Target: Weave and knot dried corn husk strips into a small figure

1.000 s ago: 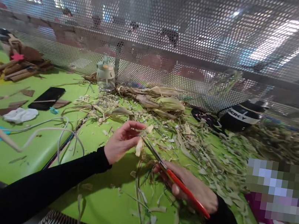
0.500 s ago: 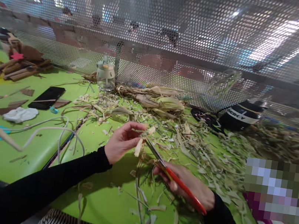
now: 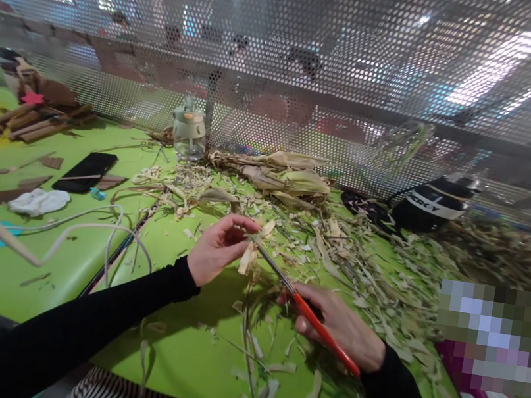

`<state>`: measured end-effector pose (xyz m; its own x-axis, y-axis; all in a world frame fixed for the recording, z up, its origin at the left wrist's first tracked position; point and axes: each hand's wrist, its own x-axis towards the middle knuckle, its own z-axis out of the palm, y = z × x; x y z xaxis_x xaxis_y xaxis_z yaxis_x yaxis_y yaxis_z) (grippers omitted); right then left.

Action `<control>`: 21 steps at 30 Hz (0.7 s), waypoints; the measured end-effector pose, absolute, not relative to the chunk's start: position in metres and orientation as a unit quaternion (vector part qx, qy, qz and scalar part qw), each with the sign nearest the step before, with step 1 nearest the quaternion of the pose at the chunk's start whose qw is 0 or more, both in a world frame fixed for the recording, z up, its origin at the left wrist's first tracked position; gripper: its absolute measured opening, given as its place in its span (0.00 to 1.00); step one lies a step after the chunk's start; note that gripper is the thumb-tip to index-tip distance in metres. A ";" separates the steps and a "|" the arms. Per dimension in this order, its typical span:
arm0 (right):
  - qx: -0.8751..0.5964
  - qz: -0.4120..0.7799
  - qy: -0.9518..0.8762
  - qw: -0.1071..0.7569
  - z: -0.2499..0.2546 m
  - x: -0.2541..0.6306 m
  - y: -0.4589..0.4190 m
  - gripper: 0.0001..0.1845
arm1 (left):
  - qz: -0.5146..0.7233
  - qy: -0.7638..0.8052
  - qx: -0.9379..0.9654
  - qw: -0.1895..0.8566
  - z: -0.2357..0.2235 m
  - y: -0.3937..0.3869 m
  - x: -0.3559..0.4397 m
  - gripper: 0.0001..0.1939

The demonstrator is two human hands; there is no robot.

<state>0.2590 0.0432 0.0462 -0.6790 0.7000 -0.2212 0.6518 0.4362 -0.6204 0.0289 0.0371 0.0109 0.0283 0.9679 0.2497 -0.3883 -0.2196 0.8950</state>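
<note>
My left hand (image 3: 217, 252) is pinched, thumb against fingers, on a small dry husk strip (image 3: 246, 259). The strip is pale and papery; its lower end hangs just below my fingertips, long axis near vertical, over the middle of the table (image 3: 168, 344). My right hand (image 3: 338, 330) is closed around a pair of scissors (image 3: 320, 330). The long axis of the scissors runs diagonally: the smooth red handles sit at the lower right, near my wrist, and the narrow metal blades point up and left to the strip. The blades lie close together; I cannot tell whether the tips touch the strip.

Beneath and around both hands, thin curled shreds (image 3: 357, 282) cover much of the smooth green surface. Beyond them lies a bundle of husks (image 3: 292, 186), ribbed and tapered, set crosswise. A clear bottle (image 3: 190, 131) stands upright at its left end; a rounded black jug (image 3: 434, 207) is to its right. A flat black phone (image 3: 86, 172) and a crumpled white tissue (image 3: 40, 200) lie left. A perforated metal screen (image 3: 275, 1) stands behind.
</note>
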 end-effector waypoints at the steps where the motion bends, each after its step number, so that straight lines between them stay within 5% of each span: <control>1: -0.401 0.349 -0.846 0.035 0.047 0.259 0.043 0.36 | 0.623 0.309 0.470 0.544 0.011 0.037 0.029 0.14; 21: -0.431 0.349 -0.831 0.044 0.043 0.259 0.045 0.31 | 0.615 0.292 0.480 0.552 0.008 0.040 0.027 0.13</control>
<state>0.2594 0.0451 0.0433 -0.6245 0.7469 -0.2282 0.6863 0.3854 -0.6168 0.0267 0.0399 0.0075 0.0717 0.9606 0.2686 -0.3993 -0.2191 0.8902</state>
